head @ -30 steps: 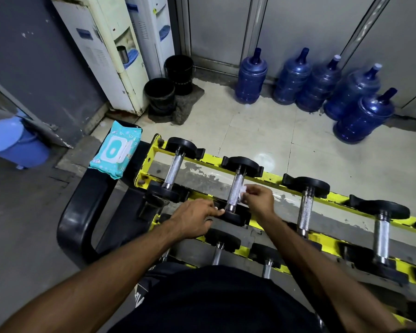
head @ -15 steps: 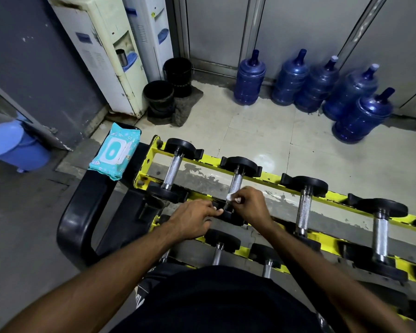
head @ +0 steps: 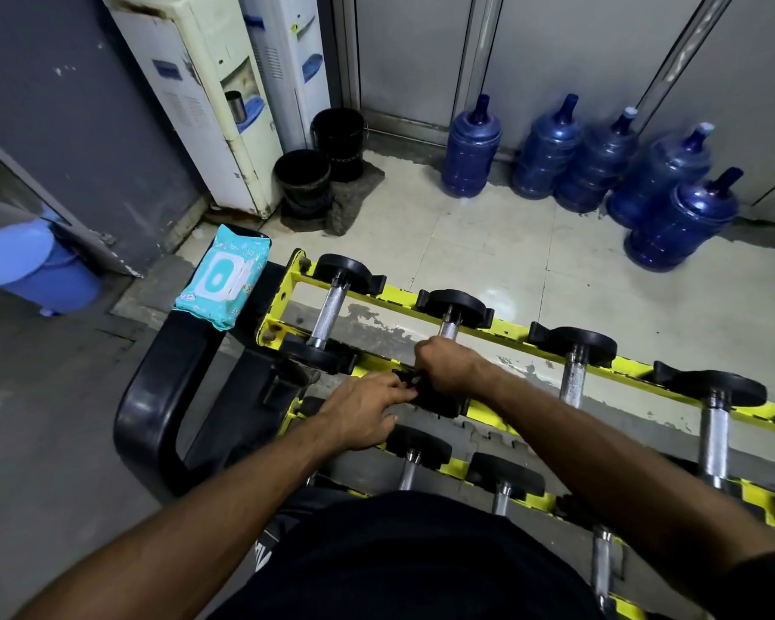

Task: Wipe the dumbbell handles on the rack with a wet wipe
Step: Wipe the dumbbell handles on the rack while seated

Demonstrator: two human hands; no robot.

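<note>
A yellow rack holds several dumbbells with black heads and knurled steel handles. My right hand is curled round the lower part of the second dumbbell's handle; the wet wipe is hidden inside the fist. My left hand rests with its fingers on that dumbbell's near head, just left of the right hand. The first dumbbell lies to the left, the third dumbbell and the fourth dumbbell to the right. A lower row of dumbbells sits close to my body.
A teal wet-wipe pack lies on a black padded bench left of the rack. Beyond the rack stand blue water jugs, two black buckets, water dispensers and a blue bin.
My right hand has slid down the second handle toward me and closed over it, so the white wipe is out of sight. My left hand has stayed on the near head.
</note>
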